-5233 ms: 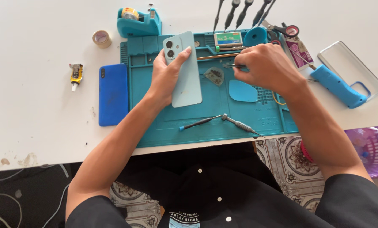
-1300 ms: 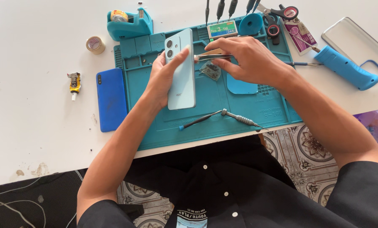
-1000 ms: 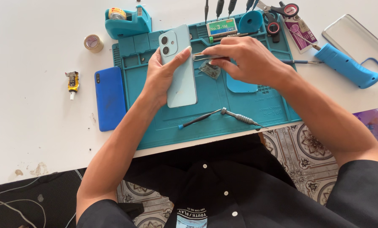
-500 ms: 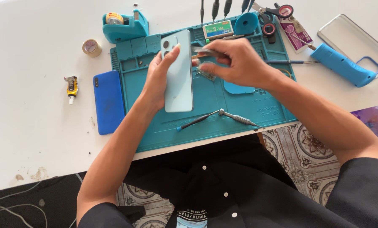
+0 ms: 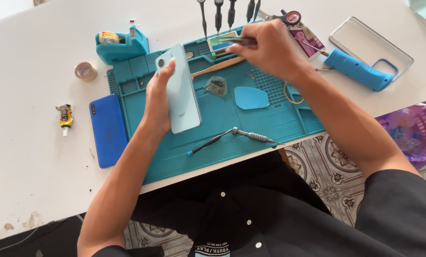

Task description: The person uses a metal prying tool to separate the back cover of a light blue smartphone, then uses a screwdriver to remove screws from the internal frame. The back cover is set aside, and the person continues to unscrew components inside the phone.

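Phone (image 5: 180, 93) in pale mint, back side up, sits under your left hand (image 5: 157, 102) on the teal work mat (image 5: 213, 138), tipped up a little on its left edge. Your left palm wraps the phone's left side and the fingertips curl over the top near the camera cluster, so that hand is closed on the phone. The long axis runs up and down the mat, leaning slightly left at the top; the camera end points away from you toward the tape dispenser (image 5: 120, 45), the bottom end points back at your chest.

What has just changed: your right hand (image 5: 270, 50) has lifted off the phone's right edge and swung up to the far side of the mat, beside the row of screwdrivers (image 5: 222, 12) and the scissors (image 5: 284, 18). It is closed around a slim dark tool (image 5: 234, 42), pinched between fingers and thumb. I read that as a pause in the work on the phone's seam: the tool is away from the phone now, while your left hand keeps it steady.

Near the phone lie a grey pick (image 5: 216, 86), a blue opening card (image 5: 251, 97) and a metal probe (image 5: 232, 134). Off the mat to the left rests a blue phone (image 5: 108, 129); far right, a clear case (image 5: 370, 45).
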A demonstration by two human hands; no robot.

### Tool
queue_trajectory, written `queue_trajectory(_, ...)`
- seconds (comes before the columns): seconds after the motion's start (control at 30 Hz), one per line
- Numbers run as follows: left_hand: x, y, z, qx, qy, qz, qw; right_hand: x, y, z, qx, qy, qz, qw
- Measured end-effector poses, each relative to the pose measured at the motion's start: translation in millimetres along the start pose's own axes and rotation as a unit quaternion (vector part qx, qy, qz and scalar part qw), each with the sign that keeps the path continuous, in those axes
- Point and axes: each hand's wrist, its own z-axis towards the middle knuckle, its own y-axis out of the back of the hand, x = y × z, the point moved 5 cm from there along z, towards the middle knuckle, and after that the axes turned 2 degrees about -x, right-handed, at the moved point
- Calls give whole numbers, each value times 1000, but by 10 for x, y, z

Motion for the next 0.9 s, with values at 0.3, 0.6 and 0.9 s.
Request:
queue_trajectory(0.3,48,62,38,-29,9,-12,999,-268,163,33,38,-57,-160,985)
queue_trajectory(0.6,100,69,56,-44,4,14,999,-401,472,56,37,-186,-151,970)
queue_trajectory(0.9,195,101,64,-33,1,-51,998,-310,387,49,-33,-194,-174,965)
